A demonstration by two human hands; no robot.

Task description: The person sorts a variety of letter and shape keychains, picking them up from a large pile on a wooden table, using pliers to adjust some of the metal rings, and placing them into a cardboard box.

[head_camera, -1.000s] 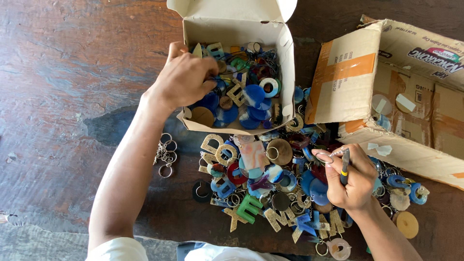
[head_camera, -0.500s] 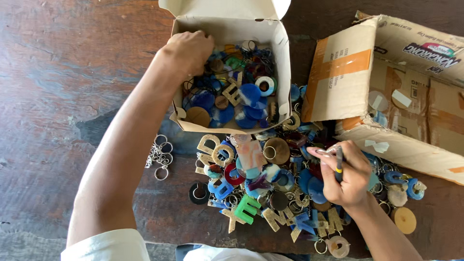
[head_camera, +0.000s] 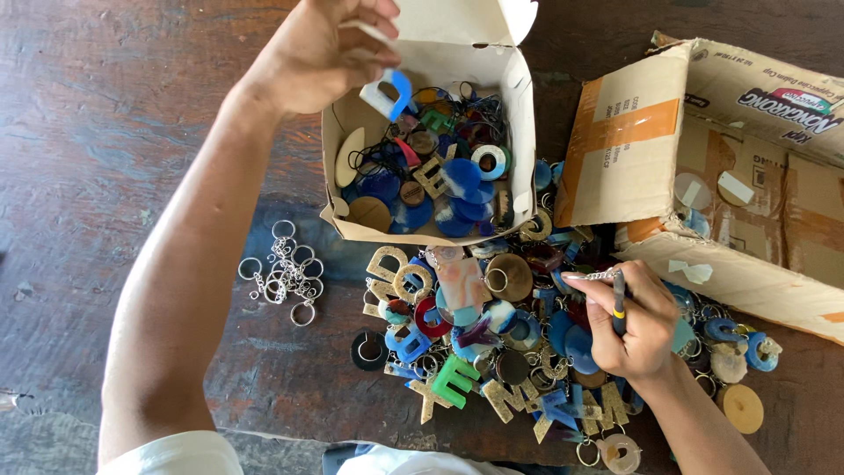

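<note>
My left hand (head_camera: pixel 327 51) is raised over the small white box (head_camera: pixel 524 114) and pinches a blue and white letter charm (head_camera: pixel 389 93) between its fingers. The box is filled with blue discs, wooden discs and glitter letters. My right hand (head_camera: pixel 631 324) rests on the pile of charms (head_camera: pixel 492 352) in front of the box. It grips a slim dark tool (head_camera: pixel 618 302) and a small metal chain piece (head_camera: pixel 600 276) at its fingertips. A green letter (head_camera: pixel 457 381) lies at the near side of the pile.
A cluster of metal key rings (head_camera: pixel 288 272) lies on the dark wooden table (head_camera: pixel 114 149), left of the pile. A large torn cardboard box (head_camera: pixel 730 167) lies open on its side at the right. A black ring (head_camera: pixel 368 349) sits near the pile's left edge.
My left hand has come up out of the white box, lifting the blue and white charm. My right hand has stayed on the pile with its tool.
</note>
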